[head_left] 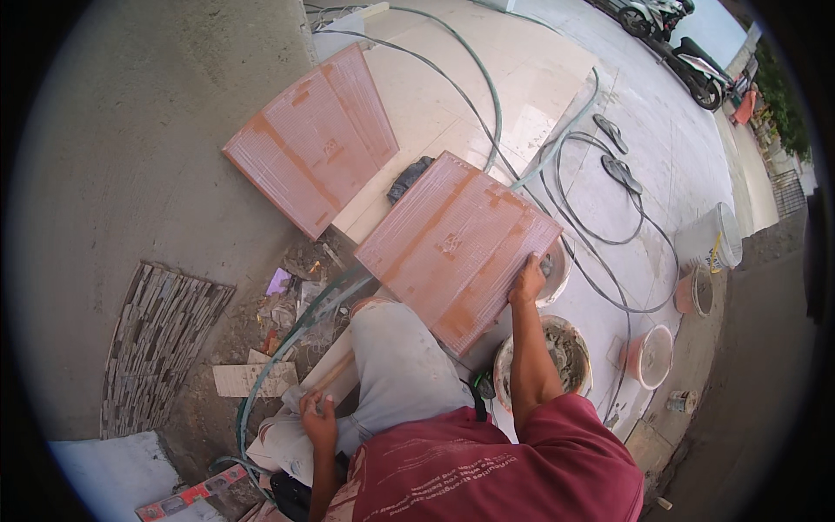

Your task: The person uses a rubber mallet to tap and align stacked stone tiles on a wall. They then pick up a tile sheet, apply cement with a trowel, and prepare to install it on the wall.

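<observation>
My right hand (527, 280) grips the right edge of a large square tile (452, 248), its ribbed reddish-brown back facing up. The tile is tilted above my knee and its far corner is near a dark cloth bundle (409, 178). A second similar tile (317, 143) stands at the far left by the grey wall, apart from the first. Down by my left thigh, my left hand (319, 422) has bent fingers set apart, with nothing visible between them. Close to that hand lies a wooden strip (335, 372). A tub of grey mortar (565, 352) sits beneath my right forearm.
Green hose (304, 326) and dark cable (561, 196) loop across the floor. Several buckets, including a white one (709, 239), stand at right. Rubble (300, 278) lies by the wall, near stone-patterned cladding (161, 348). A red level (191, 493) lies lower left; sandals (619, 174) lie beyond.
</observation>
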